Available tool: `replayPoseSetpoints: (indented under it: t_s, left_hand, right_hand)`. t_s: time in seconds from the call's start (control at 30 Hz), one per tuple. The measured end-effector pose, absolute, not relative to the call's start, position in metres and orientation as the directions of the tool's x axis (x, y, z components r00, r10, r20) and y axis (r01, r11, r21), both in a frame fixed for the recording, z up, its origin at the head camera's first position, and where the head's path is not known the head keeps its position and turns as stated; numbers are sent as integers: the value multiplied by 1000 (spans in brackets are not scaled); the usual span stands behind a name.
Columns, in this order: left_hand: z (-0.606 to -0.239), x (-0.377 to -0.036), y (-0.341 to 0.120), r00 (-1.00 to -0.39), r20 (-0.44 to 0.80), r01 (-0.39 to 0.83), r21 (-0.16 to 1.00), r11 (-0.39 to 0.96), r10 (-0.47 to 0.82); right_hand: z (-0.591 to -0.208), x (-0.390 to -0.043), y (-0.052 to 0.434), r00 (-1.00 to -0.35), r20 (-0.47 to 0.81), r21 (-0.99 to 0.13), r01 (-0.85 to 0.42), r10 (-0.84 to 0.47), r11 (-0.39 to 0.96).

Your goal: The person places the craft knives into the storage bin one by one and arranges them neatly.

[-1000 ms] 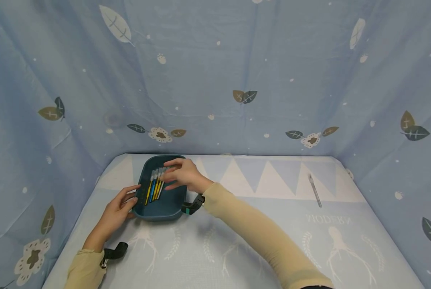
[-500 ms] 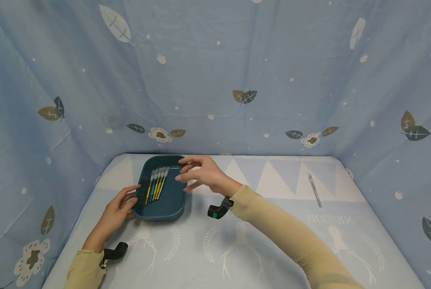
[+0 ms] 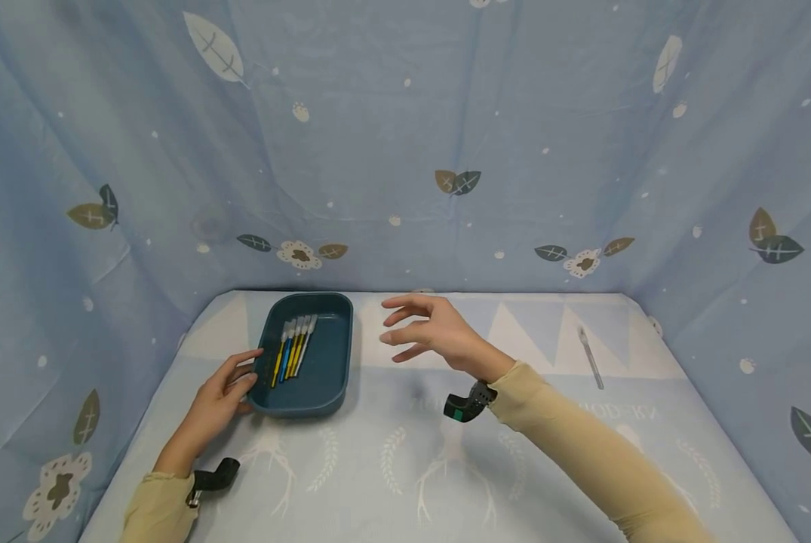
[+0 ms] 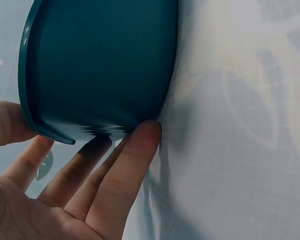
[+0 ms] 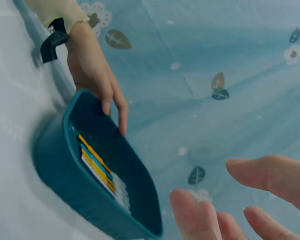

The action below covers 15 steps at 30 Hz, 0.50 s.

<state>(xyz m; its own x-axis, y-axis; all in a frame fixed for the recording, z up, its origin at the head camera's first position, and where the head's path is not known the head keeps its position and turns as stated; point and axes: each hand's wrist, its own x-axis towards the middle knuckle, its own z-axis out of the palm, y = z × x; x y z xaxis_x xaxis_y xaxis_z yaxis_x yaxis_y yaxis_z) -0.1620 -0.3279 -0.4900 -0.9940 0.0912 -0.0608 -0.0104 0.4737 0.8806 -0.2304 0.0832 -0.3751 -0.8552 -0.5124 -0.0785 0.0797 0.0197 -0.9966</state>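
A dark teal tray [image 3: 342, 354] sits at the table's left and holds several thin tools [image 3: 294, 345] with yellow and blue handles, laid side by side. My left hand [image 3: 245, 369] rests on the tray's near left corner. Its straight fingers [image 4: 130, 165] lie against the outer wall [image 4: 100, 65] and its thumb lies along the rim. My right hand [image 3: 412, 332] hovers just right of the tray with its fingers spread, holding nothing. The right wrist view shows the tray [image 5: 65, 170], the tools [image 5: 102, 170], the left hand [image 5: 97, 75] and my right fingertips [image 5: 200, 215].
A single silver scalpel [image 3: 591, 357] lies on the tablecloth at the far right. Blue leaf-print fabric [image 3: 405, 151] walls the table at the back and on both sides. Printed cloth [image 3: 405, 467] covers the table.
My right hand has lifted out of the tray, leaving the tools in it, and moved right across the table. The left hand and the tray have stayed put.
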Motion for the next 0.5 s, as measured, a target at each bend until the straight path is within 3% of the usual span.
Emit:
replayPoseSetpoints:
  t_s: [0.5]
  left_hand:
    - [-495, -164, -330, -995, -60, -13, 880, 474, 85]
  right_hand:
    - [-369, -225, 151, -871, -107, -994, 85, -479, 68]
